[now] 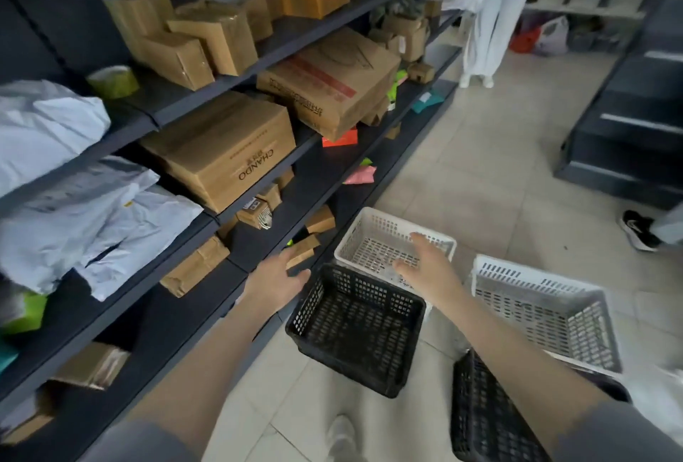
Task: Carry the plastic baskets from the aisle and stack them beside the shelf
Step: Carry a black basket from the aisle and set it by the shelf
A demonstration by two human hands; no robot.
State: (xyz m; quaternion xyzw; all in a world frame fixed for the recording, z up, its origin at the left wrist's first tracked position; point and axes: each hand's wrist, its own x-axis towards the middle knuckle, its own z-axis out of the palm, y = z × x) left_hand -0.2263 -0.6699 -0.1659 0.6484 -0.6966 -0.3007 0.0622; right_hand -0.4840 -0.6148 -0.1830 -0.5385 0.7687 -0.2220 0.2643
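A black plastic basket [356,328] sits on the tiled floor beside the dark shelf [258,180]. Just behind it stands a white basket [373,236]. To the right, another white basket [547,310] rests tilted on a second black basket [488,421]. My left hand [275,282] hovers open at the black basket's left rim, fingers spread. My right hand [428,269] is open above the far white basket, holding nothing.
The shelf carries cardboard boxes [221,151] and grey mailer bags [92,217]. Another dark shelf unit [628,121] stands at the right. A person's black shoe [639,228] is at the right edge, and white clothing [488,18] hangs at the aisle's end.
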